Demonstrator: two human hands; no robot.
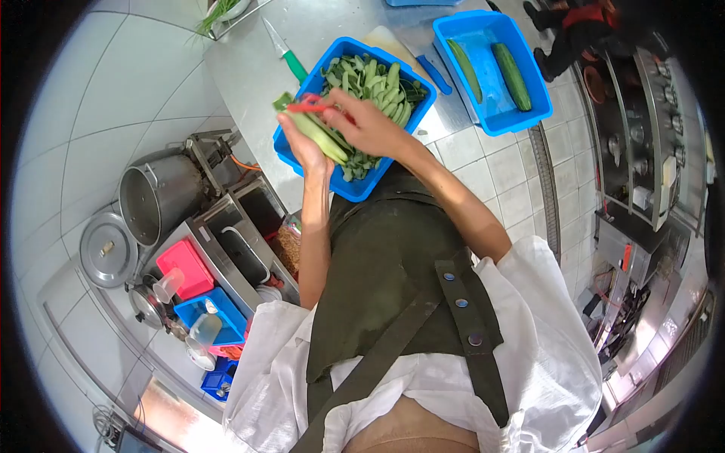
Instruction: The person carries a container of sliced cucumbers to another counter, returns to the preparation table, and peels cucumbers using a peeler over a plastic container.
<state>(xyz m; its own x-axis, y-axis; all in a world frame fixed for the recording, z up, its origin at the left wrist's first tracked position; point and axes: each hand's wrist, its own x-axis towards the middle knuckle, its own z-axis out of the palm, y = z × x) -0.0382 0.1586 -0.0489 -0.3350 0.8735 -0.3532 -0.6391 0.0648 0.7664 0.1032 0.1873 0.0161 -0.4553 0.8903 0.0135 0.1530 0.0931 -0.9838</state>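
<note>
My left hand [303, 147] is closed around a partly peeled cucumber [326, 139], pale along its length with dark green skin at the far end. In my right hand [362, 124] is a red peeler [306, 107], laid against the upper part of the cucumber; its blade is blurred. Both hands are over a blue basket [361, 190] heaped with green peel strips [370, 79]. To the right, a second blue basket [489, 72] holds two unpeeled cucumbers [512, 77].
A knife with a green handle [294, 66] lies on the steel table [245, 72] left of the peel basket. Between the baskets are a blue handle [434, 74] and a pale board [385, 39]. A large steel pot [151, 198] stands at left. Someone in dark clothes [578, 34] is at upper right.
</note>
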